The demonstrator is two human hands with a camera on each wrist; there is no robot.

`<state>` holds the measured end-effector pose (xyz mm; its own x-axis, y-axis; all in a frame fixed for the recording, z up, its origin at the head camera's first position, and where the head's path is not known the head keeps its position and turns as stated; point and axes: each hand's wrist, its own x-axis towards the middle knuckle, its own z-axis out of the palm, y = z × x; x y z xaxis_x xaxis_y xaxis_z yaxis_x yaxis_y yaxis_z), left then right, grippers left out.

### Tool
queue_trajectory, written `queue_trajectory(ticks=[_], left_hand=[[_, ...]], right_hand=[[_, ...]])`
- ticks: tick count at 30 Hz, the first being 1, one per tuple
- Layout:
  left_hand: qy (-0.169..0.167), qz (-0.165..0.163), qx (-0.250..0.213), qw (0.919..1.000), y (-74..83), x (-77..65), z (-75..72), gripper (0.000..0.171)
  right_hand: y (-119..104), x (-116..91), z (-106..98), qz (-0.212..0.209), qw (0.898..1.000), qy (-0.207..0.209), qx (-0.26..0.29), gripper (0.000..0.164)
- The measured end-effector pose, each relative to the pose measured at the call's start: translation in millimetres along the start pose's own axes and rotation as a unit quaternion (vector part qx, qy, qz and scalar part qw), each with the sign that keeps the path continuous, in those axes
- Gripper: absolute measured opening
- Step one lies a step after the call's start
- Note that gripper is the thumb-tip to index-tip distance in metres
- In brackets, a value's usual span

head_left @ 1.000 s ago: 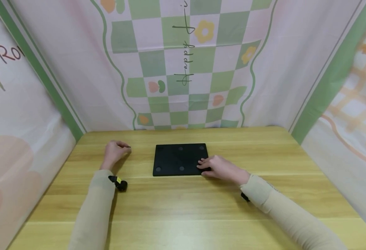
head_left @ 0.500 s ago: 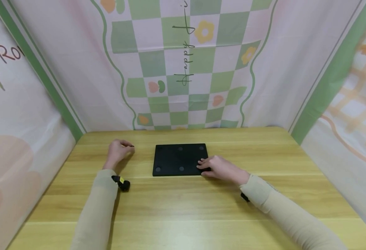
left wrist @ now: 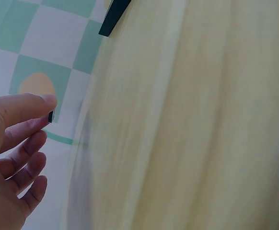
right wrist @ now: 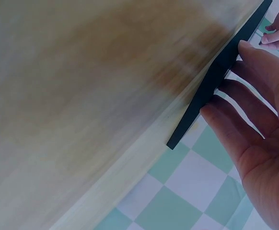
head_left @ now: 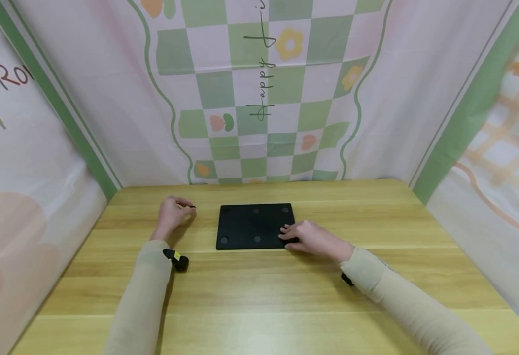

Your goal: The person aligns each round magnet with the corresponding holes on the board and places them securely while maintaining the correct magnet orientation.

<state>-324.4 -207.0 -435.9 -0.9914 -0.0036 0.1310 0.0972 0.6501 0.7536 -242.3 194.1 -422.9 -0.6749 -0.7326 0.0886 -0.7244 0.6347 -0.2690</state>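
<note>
A flat black rectangular board [head_left: 241, 226] lies on the wooden table, with several round grey spots on its upper face. My right hand [head_left: 310, 240] rests on its right end, fingertips on the surface and thumb near the front edge; the right wrist view shows these relaxed fingers touching the board [right wrist: 206, 88] from above. Left of the board, my left hand [head_left: 172, 215] is held above the table. Its thumb and index finger pinch a small thin black piece [left wrist: 51, 116], mostly hidden by the fingertips, while the other fingers curl loosely beneath.
The wooden table [head_left: 259, 296] runs up to a checked green and white cloth [head_left: 263, 98] at the back. Printed cloths also hang at the left and right sides. A small black camera [head_left: 179, 261] is strapped to my left wrist.
My left hand has moved slightly right, toward the board, with the small black piece still pinched. The right hand and the board have stayed in place.
</note>
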Motion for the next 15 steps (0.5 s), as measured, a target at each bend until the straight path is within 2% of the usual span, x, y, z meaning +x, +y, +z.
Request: queue_trajectory(ticks=[15], left_hand=[[0.006,0.018,0.014,0.9997,4.3,2.1,8.1,0.017]], right_hand=[[0.3,1.8,0.1,-0.010,1.000,0.004,0.001,0.032]])
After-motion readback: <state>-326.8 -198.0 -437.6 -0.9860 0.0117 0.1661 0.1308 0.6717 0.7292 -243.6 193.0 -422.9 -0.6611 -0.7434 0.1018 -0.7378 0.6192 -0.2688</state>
